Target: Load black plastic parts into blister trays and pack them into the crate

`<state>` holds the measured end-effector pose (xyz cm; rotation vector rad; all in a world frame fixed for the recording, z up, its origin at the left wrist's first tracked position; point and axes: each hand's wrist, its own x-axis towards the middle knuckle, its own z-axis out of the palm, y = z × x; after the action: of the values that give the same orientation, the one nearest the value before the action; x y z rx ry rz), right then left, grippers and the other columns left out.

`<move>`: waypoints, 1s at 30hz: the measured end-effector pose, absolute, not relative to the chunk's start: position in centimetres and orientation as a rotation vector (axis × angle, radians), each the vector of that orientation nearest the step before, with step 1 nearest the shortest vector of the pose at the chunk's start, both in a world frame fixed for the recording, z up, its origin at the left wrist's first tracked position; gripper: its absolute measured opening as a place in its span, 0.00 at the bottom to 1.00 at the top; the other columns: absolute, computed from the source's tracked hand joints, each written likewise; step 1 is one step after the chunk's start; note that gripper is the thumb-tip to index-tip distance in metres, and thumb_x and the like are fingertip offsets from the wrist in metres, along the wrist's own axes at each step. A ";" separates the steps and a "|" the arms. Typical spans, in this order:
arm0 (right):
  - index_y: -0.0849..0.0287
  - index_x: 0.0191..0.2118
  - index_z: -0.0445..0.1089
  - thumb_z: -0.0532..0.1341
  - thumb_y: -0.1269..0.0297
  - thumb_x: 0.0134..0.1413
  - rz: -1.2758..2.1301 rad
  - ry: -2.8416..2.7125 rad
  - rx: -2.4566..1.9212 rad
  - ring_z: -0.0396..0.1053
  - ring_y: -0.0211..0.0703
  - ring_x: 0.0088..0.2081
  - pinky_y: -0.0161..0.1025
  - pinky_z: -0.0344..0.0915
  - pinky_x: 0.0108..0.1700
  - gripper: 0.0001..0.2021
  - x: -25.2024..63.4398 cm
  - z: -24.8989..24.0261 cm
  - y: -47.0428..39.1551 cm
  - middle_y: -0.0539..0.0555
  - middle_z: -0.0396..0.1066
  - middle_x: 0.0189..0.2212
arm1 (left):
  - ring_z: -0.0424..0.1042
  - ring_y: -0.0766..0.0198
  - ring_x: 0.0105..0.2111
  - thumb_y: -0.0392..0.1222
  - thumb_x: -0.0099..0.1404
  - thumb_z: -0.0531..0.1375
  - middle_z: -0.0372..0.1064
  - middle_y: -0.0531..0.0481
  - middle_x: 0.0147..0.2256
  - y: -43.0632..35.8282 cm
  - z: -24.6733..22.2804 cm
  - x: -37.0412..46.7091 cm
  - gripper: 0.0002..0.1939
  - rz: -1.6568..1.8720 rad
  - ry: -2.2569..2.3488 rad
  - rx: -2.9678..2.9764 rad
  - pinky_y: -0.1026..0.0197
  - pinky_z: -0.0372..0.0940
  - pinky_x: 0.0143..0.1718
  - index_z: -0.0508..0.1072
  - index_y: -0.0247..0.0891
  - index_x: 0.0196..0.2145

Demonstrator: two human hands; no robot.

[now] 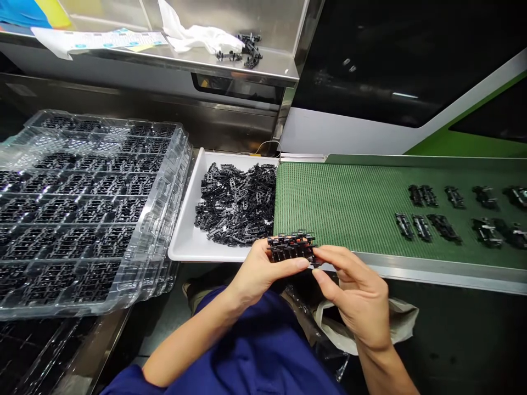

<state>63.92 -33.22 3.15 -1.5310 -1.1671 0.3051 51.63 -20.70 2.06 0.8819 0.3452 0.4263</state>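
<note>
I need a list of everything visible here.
trays: several, clear, left, stacked
bin: one, white, centre
belt: one, green, right
parts: many, black, in trays, bin; on belt, shelf; held
shelf: one, grey, top left
sheet: one, white, on shelf
cloth: one, white, on shelf
unclear item: one, blue-yellow, top left
machine: one, mostly black, top right
sack: one, pale, below belt
garment: one, blue, bottom
left hand: one, bare, holding parts
right hand: one, bare, at parts

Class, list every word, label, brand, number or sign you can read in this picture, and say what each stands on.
No text can be read.
Printed paper strip on the metal shelf: print too small and blurred to read.
Held black parts: no readable marking.
</note>
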 end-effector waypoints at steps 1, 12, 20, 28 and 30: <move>0.43 0.50 0.74 0.64 0.74 0.56 0.289 -1.168 -1.533 0.71 0.38 0.45 0.35 0.68 0.47 0.20 63.9 3.2 -33.2 0.48 0.73 0.43 | 0.76 0.63 0.39 0.38 0.56 0.70 0.79 0.50 0.39 -20.7 2.0 51.6 0.12 0.431 0.347 0.885 0.62 0.67 0.47 0.80 0.37 0.40; 0.47 0.49 0.75 0.65 0.74 0.55 0.255 -1.198 -1.562 0.72 0.43 0.44 0.42 0.71 0.46 0.18 63.8 3.1 -33.1 0.52 0.73 0.43 | 0.75 0.61 0.41 0.39 0.56 0.70 0.79 0.48 0.40 -20.7 2.0 51.6 0.15 0.437 0.367 0.902 0.60 0.67 0.48 0.80 0.36 0.42; 0.45 0.49 0.75 0.63 0.72 0.57 0.328 -1.200 -1.552 0.70 0.41 0.46 0.42 0.70 0.49 0.17 63.8 3.0 -32.7 0.51 0.69 0.43 | 0.75 0.57 0.45 0.40 0.53 0.71 0.78 0.47 0.43 -20.5 2.2 51.6 0.20 0.457 0.410 0.940 0.57 0.66 0.52 0.79 0.37 0.44; 0.48 0.46 0.75 0.66 0.66 0.56 0.230 -1.279 -1.651 0.67 0.41 0.40 0.41 0.67 0.43 0.12 65.7 5.3 -32.4 0.52 0.67 0.39 | 0.76 0.58 0.39 0.43 0.56 0.70 0.78 0.45 0.39 -20.3 2.3 51.4 0.17 0.383 0.351 1.266 0.61 0.69 0.44 0.79 0.33 0.42; 0.49 0.45 0.76 0.66 0.65 0.55 0.277 -1.320 -1.652 0.68 0.41 0.39 0.40 0.67 0.42 0.10 65.9 5.9 -32.1 0.52 0.68 0.37 | 0.76 0.58 0.38 0.42 0.56 0.70 0.78 0.45 0.39 -20.2 2.2 51.4 0.18 0.403 0.334 1.334 0.61 0.69 0.43 0.79 0.33 0.43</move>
<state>65.87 -32.11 5.95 -1.6523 -1.3197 0.2773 51.42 -20.25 2.24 1.3338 0.3342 0.4033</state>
